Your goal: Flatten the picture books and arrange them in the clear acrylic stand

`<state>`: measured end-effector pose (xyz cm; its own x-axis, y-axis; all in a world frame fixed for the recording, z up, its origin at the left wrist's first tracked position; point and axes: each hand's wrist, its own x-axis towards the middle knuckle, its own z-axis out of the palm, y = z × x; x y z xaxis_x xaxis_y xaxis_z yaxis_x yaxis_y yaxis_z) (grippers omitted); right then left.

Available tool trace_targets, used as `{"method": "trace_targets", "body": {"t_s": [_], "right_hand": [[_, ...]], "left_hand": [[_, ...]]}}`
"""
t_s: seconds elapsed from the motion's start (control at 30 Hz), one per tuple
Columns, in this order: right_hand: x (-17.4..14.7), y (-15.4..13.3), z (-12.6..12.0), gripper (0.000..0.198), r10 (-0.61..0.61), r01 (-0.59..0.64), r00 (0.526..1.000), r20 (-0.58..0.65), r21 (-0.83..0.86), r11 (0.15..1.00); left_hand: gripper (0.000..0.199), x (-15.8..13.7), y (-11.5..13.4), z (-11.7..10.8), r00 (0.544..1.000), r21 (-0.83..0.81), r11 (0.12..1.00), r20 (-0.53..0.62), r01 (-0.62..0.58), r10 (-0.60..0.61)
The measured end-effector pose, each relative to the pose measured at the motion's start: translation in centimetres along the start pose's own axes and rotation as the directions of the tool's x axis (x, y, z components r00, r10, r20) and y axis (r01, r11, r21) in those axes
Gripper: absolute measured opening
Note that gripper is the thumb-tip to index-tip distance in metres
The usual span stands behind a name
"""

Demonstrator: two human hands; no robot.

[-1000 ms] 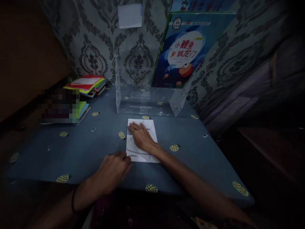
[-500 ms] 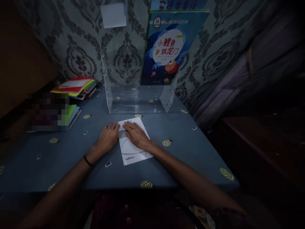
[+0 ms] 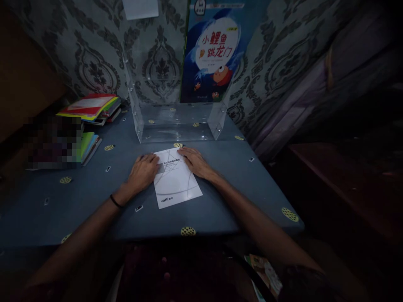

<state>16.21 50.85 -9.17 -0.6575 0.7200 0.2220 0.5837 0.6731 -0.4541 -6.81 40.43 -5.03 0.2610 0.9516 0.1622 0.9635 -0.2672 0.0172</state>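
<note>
A white booklet (image 3: pixel 178 180) lies flat on the table, with thin grey curved lines, small dark print near its top and "valli" lettering at its lower left. My left hand (image 3: pixel 143 171) rests palm down at the upper left edge, its fingertips touching that corner. Across from it, my right hand (image 3: pixel 197 162) lies with outstretched fingers on the upper right corner. Neither hand is lifting the booklet. A dark band circles my left wrist.
Behind the booklet stands a clear acrylic stand (image 3: pixel 176 132) holding an upright blue picture book (image 3: pixel 212 58). Stacked books and colourful folders (image 3: pixel 91 105) sit at the left. A dark blue patterned cloth (image 3: pixel 233 209) covers the table; a curtain (image 3: pixel 292 100) hangs right.
My right hand has slid from the booklet's middle to its upper right corner, uncovering the print. My left hand stays at the left edge. The view has shifted slightly.
</note>
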Motion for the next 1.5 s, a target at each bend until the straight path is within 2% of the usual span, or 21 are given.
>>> {"method": "trace_targets", "body": {"t_s": [0.1, 0.17, 0.33, 0.43, 0.57, 0.73, 0.87, 0.97, 1.03, 1.07, 1.13, 1.2, 1.27, 1.33, 1.4, 1.47, 1.5], "right_hand": [[0.3, 0.0, -0.6, 0.048, 0.0, 0.0, 1.0, 0.003, 0.03, 1.0], [0.4, 0.0, -1.0, 0.048, -0.004, 0.004, 1.0, 0.01, 0.05, 0.999], [0.4, -0.3, -1.5, 0.047, 0.013, -0.014, 0.999, 0.049, 0.024, 1.0], [0.2, -0.9, -1.5, 0.049, 0.033, -0.034, 0.998, 0.048, 0.005, 0.999], [-0.5, -2.6, -1.2, 0.047, 0.041, -0.04, 0.999, 0.029, -0.045, 0.998], [-2.6, -4.9, -0.3, 0.044, 0.067, -0.071, 0.997, -0.029, -0.21, 0.975], [-5.0, -5.7, -0.1, 0.044, 0.032, -0.039, 0.999, -0.034, -0.261, 0.965], [-6.3, -6.0, -0.2, 0.044, 0.029, -0.039, 0.999, -0.04, -0.288, 0.957], [-6.7, -6.1, -0.1, 0.044, 0.033, -0.045, 0.998, -0.044, -0.311, 0.949], [-6.9, -6.2, -0.1, 0.043, 0.035, -0.047, 0.998, -0.045, -0.322, 0.946], [-6.9, -6.3, -0.1, 0.042, 0.032, -0.046, 0.998, -0.044, -0.339, 0.94], [-7.0, -6.3, -0.1, 0.042, 0.025, -0.039, 0.999, -0.047, -0.347, 0.937], [-7.0, -6.3, 0.0, 0.042, 0.015, -0.033, 0.998, -0.054, -0.349, 0.936], [-7.1, -6.2, 0.1, 0.042, 0.007, -0.031, 0.998, -0.068, -0.348, 0.937], [-7.2, -6.1, 0.3, 0.042, -0.002, -0.026, 0.997, -0.082, -0.345, 0.938], [-7.3, -6.1, 0.4, 0.042, -0.004, -0.026, 0.996, -0.089, -0.341, 0.94], [-7.3, -6.0, 0.4, 0.043, -0.006, -0.024, 0.996, -0.087, -0.337, 0.941]], "left_hand": [[0.038, 0.9, 1.9, 0.4, 0.991, -0.09, 0.988, 0.04, -0.124, 0.128], [0.042, 1.2, 3.9, 0.6, 0.969, -0.152, 0.962, 0.068, -0.225, 0.238], [0.046, -1.0, 8.1, 0.6, 0.859, -0.268, 0.849, 0.122, -0.455, 0.498], [0.047, -3.3, 8.7, 0.1, 0.804, -0.339, 0.784, 0.115, -0.52, 0.583], [0.047, -4.8, 7.8, -0.4, 0.806, -0.406, 0.755, 0.07, -0.515, 0.587], [0.047, -4.9, 7.3, -0.2, 0.835, -0.457, 0.748, 0.022, -0.481, 0.55], [0.041, -5.3, 7.0, 0.1, 0.861, -0.497, 0.741, -0.026, -0.451, 0.507], [0.038, -5.1, 5.3, 0.9, 0.881, -0.464, 0.767, -0.071, -0.444, 0.467], [0.039, -4.4, 3.4, 1.8, 0.914, -0.382, 0.833, -0.101, -0.4, 0.392], [0.04, -3.9, 2.3, 2.4, 0.939, -0.323, 0.882, -0.118, -0.343, 0.322], [0.041, -2.7, 0.3, 3.6, 0.981, -0.193, 0.969, -0.151, -0.152, 0.124], [0.043, -1.6, -1.1, 4.7, 0.979, -0.094, 0.994, -0.192, 0.047, -0.065], [0.045, -0.9, -1.7, 5.6, 0.964, -0.077, 0.988, -0.222, 0.136, -0.15], [0.047, -0.5, -2.0, 6.2, 0.962, -0.154, 0.98, -0.22, 0.128, -0.161], [0.05, -0.1, -2.4, 6.1, 0.966, -0.32, 0.941, -0.189, 0.111, -0.178], [0.053, 0.4, -3.0, 5.5, 0.965, -0.572, 0.811, -0.124, 0.122, -0.232], [0.056, 0.8, -3.2, 5.1, 0.96, -0.713, 0.687, -0.072, 0.139, -0.27]]}}
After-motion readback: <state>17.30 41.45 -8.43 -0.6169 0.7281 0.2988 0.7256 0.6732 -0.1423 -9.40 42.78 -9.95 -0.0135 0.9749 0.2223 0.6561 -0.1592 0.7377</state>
